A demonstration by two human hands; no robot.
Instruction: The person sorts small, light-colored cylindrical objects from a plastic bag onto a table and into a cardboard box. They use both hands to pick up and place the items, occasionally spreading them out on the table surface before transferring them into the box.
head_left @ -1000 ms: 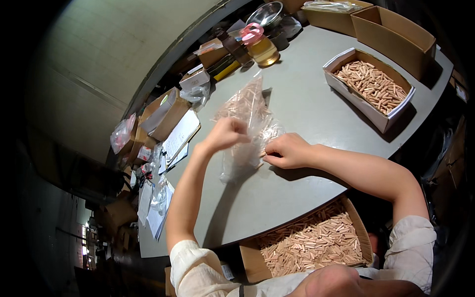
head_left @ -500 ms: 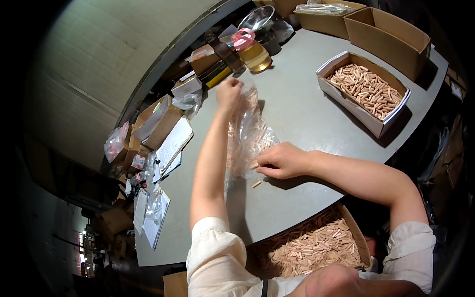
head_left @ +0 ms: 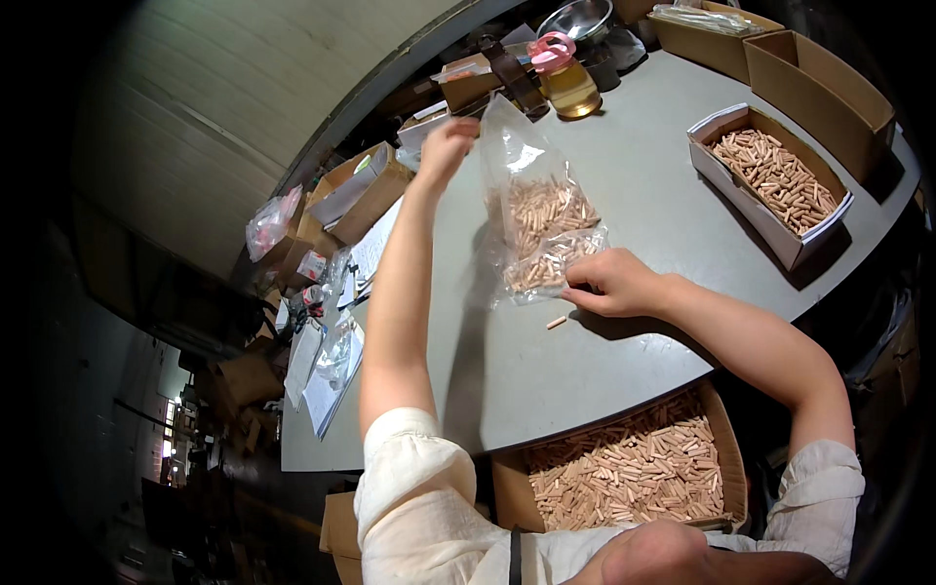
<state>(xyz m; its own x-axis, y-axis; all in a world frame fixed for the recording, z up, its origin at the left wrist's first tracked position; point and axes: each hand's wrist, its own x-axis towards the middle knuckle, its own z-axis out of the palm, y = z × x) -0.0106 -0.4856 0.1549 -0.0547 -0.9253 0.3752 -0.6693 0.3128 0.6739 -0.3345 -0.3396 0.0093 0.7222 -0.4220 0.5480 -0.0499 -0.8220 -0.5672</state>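
A clear plastic bag lies on the grey table, partly filled with small wooden dowel pins. My right hand is closed, its thumb and fingers pinching the bag's near right corner. My left hand hovers beside the bag's far left side, apart from it; its fingers are blurred by motion. One loose dowel pin lies on the table just in front of the bag.
An open carton of dowel pins stands at the right, beside a cardboard box. Close to my body is a large box of pins. A pink-lidded jar of yellow liquid stands at the back; clipboards and boxes line the left edge.
My left hand has let go of the bag's far end and moved left of it. The bag now lies flatter, its upper part spread out. My right hand still pinches its near corner.
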